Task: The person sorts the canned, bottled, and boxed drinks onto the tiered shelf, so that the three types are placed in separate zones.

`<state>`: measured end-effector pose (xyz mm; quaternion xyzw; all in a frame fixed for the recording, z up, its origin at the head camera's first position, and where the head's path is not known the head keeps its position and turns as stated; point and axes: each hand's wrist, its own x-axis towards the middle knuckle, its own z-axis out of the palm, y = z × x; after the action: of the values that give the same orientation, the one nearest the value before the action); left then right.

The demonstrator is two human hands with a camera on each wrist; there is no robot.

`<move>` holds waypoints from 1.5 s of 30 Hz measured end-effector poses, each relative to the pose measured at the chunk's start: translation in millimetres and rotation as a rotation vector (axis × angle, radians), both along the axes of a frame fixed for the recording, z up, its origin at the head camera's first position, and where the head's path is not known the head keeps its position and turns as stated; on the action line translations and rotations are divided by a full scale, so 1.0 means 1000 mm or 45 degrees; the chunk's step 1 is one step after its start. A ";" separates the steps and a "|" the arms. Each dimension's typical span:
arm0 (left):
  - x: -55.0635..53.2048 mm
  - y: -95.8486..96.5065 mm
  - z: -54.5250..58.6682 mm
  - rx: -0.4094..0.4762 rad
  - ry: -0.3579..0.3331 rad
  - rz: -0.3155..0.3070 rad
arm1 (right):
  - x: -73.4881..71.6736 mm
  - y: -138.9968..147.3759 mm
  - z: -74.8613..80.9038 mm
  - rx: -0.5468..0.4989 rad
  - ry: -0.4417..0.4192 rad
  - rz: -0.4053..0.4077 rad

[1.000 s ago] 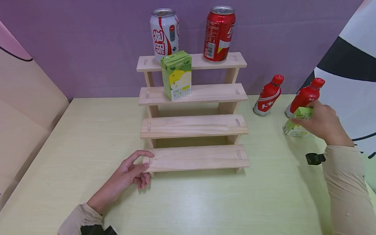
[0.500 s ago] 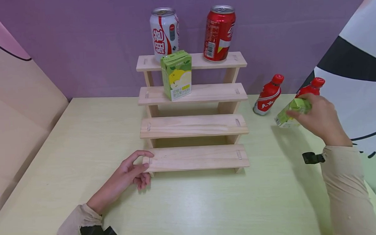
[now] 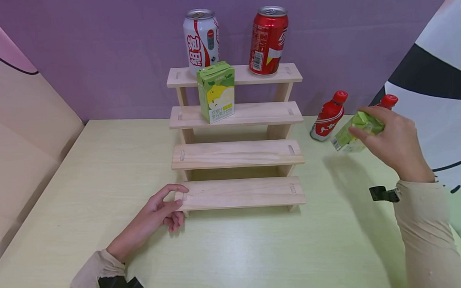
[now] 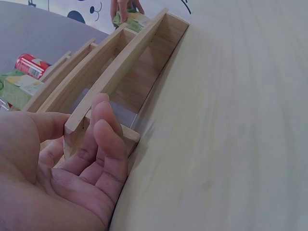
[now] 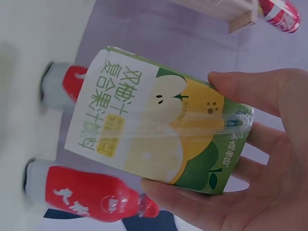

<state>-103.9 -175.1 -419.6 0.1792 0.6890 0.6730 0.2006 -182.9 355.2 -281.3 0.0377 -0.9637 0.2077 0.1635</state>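
juice carton (image 5: 159, 125) has risen, tilted, in right fingers (image 5: 187, 202)

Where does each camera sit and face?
Head: on the head, facing forward and down at the rack; left hand, right hand, sleeves.
Left wrist: on that wrist, looking along the rack; left hand near, right hand far.
Right wrist: on that wrist, facing the held juice box; right hand.
Head and right wrist share both red bottles.

"What sort of place is this?"

"Seemingly a staged tabletop corner: pale table (image 3: 238, 254), purple backing (image 3: 128, 58), cartoon-printed panel (image 3: 434, 75) on the right."

"Part of a shop?"

"The tiered wooden rack (image 3: 238, 154) suggests display, but I can't tell."
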 end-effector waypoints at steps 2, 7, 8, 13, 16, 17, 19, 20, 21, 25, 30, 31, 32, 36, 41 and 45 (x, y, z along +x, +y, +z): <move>0.000 0.000 0.000 0.003 -0.001 0.000 | 0.003 -0.004 0.004 -0.017 0.039 0.022; 0.002 -0.001 0.001 0.010 0.005 0.002 | 0.011 -0.019 0.016 -0.044 0.121 0.063; 0.002 -0.002 0.001 0.008 0.005 0.006 | 0.013 -0.022 0.018 -0.039 0.132 0.067; 0.002 -0.003 0.000 -0.002 0.001 0.021 | 0.021 -0.042 0.025 -0.016 0.167 0.106; 0.003 -0.003 0.001 -0.013 -0.014 0.023 | 0.026 -0.053 0.025 0.009 0.206 0.135; 0.004 -0.003 0.002 -0.017 -0.017 0.022 | 0.028 -0.056 0.025 0.013 0.219 0.143; 0.005 -0.004 0.003 -0.020 -0.022 0.020 | 0.031 -0.063 0.025 0.020 0.249 0.158; 0.005 -0.005 0.004 -0.022 -0.020 0.020 | 0.032 -0.066 0.025 0.021 0.266 0.164; 0.005 -0.005 0.004 -0.024 -0.017 0.020 | 0.033 -0.068 0.025 0.019 0.279 0.170; 0.005 -0.006 0.004 -0.018 -0.005 0.018 | 0.038 -0.078 0.030 0.026 0.327 0.190; 0.005 -0.005 0.002 -0.019 -0.007 0.025 | 0.041 -0.088 0.035 0.071 0.383 0.203; 0.005 -0.005 0.002 -0.017 -0.007 0.024 | 0.041 -0.090 0.036 0.079 0.400 0.211; 0.005 -0.005 0.002 -0.015 -0.008 0.023 | 0.041 -0.091 0.037 0.085 0.418 0.221; 0.005 -0.004 0.003 -0.012 -0.008 0.019 | 0.042 -0.099 0.041 0.115 0.488 0.265; 0.002 -0.001 0.002 -0.011 -0.006 0.014 | 0.041 -0.109 0.050 0.154 0.485 0.271; 0.000 0.001 0.001 -0.015 -0.011 0.010 | 0.040 -0.117 0.056 0.161 0.485 0.285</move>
<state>-104.1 -174.3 -418.7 0.1724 0.6928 0.6705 0.2017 -142.5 238.1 -225.5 0.1929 -0.9164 0.1527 0.3156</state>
